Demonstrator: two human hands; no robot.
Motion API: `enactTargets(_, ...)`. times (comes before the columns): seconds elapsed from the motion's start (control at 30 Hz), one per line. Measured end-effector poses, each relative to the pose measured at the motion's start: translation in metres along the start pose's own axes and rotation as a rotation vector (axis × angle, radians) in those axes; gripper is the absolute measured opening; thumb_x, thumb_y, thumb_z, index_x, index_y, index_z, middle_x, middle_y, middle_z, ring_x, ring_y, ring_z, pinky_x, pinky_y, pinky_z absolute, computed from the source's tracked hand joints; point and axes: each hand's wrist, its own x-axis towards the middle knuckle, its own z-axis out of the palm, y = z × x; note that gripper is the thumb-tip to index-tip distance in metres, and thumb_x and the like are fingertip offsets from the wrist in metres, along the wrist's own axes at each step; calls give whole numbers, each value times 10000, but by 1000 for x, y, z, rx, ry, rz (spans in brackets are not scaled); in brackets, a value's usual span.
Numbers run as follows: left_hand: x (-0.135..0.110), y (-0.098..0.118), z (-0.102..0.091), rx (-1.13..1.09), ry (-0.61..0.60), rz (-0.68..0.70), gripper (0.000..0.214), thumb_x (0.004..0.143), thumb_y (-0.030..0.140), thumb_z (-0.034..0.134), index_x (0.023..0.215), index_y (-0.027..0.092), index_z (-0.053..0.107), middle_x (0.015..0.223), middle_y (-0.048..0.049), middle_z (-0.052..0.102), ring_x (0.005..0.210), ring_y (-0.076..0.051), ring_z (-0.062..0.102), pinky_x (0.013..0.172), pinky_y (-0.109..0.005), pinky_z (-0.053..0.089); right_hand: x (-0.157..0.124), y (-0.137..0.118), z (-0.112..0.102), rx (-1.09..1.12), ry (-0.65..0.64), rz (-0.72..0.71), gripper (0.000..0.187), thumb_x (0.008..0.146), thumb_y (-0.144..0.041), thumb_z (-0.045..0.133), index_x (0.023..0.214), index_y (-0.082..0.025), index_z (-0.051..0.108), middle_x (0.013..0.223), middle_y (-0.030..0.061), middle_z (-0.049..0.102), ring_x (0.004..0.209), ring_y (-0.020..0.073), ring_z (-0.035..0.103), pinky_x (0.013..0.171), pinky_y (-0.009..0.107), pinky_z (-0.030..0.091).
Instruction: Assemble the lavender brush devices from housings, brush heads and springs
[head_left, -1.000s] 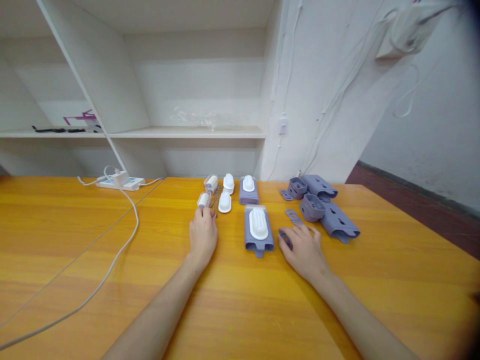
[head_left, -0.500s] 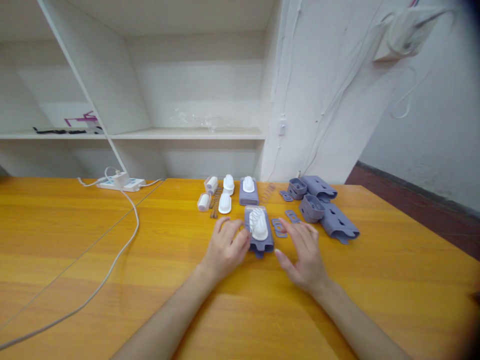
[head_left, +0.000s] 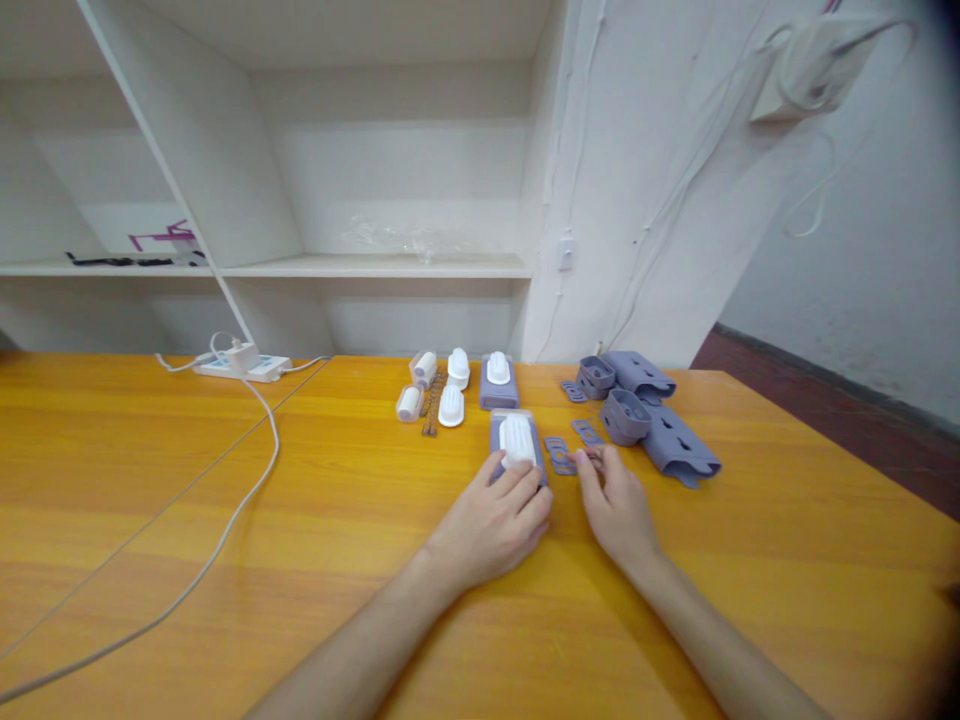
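My left hand [head_left: 495,520] curls over the near end of a purple case [head_left: 529,425], hiding that end. A white ribbed piece [head_left: 516,438] lies on top of the case, under the fingertips. To the right, the thumb and fingers of my right hand [head_left: 616,510] are pinched together on thin coppery wire that looks like a coil spring [head_left: 595,458]. Just left of those fingers lie flat purple cut-out plates [head_left: 556,452], with another plate [head_left: 586,432] behind them.
Behind stands a second purple case [head_left: 498,393] with a white piece on it. Left are white ribbed pieces [head_left: 451,407], clear-cased white cylinders [head_left: 409,403] and several springs [head_left: 431,405]. Right are purple cups [head_left: 625,417] and sleeves [head_left: 679,445]. A power strip [head_left: 244,368] trails a cable.
My left hand has moved right onto the near end of the case. My right hand has closed from a spread pose into a pinch. Thin coils seen above and behind the near case are gone from there.
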Motion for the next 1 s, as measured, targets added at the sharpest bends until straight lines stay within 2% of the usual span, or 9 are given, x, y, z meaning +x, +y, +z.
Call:
enactTargets(0.1,0,1,0,30,-1,-51,238,882,307,426,1040,166,533,1005,-86,603,1057,-237,507,1026,-479,266,1,3,3,-30,-72,-14,202,889,-392,417,826,-215,492,838,75,673,824,237,630,769,369,445)
enactTargets(0.2,-1,0,1,83,12,-133,207,871,323,445,962,167,546,881,-68,595,898,-224,530,950,-477,317,-1,1,5,-42,-79,-41,193,885,-389,422,823,-219,487,791,59,667,766,227,628,737,352,435)
enactTargets(0.3,-2,-3,3,154,48,-226,167,881,290,432,892,169,546,815,-57,575,826,-213,518,868,-442,346,-2,0,4,-80,-63,-30,180,876,-383,443,806,-221,477,736,30,639,675,198,603,685,319,411)
enactTargets(0.43,-4,-8,5,245,83,-341,150,885,245,421,813,177,534,775,-53,550,788,-216,504,759,-402,350,-3,1,5,-249,-73,-67,223,836,-364,507,682,-224,425,649,-2,557,638,180,541,628,291,355)
enactTargets(0.53,-5,-11,4,275,92,-372,164,883,259,421,779,185,523,764,-55,537,765,-222,496,682,-378,338,-3,1,6,-417,-108,-138,250,791,-341,563,621,-217,428,721,19,549,719,195,514,620,287,319)
enactTargets(0.63,-6,-11,4,277,102,-322,170,882,261,419,761,189,515,746,-50,528,748,-219,495,663,-370,335,-3,0,6,-545,-98,-122,223,767,-313,591,617,-212,461,818,42,568,776,216,500,606,286,288)
enactTargets(0.77,-8,-5,7,226,81,-188,148,881,249,417,777,191,505,716,-33,516,713,-198,504,612,-336,338,-2,-2,2,-613,-125,-97,198,784,-273,562,619,-215,469,714,28,570,704,206,497,587,286,261)
enactTargets(0.9,-9,1,10,136,-70,-36,112,883,245,409,828,190,490,714,-20,532,657,-175,519,534,-295,338,-2,0,0,-566,-131,-90,232,787,-297,560,602,-216,446,635,5,567,644,188,514,576,277,259)
enactTargets(1.0,-8,3,10,87,-174,-2,106,890,239,395,859,188,483,718,-15,550,636,-170,539,522,-277,366,-2,2,0,-518,-100,-67,225,812,-308,523,625,-222,434,581,-11,550,573,171,508,545,271,245)
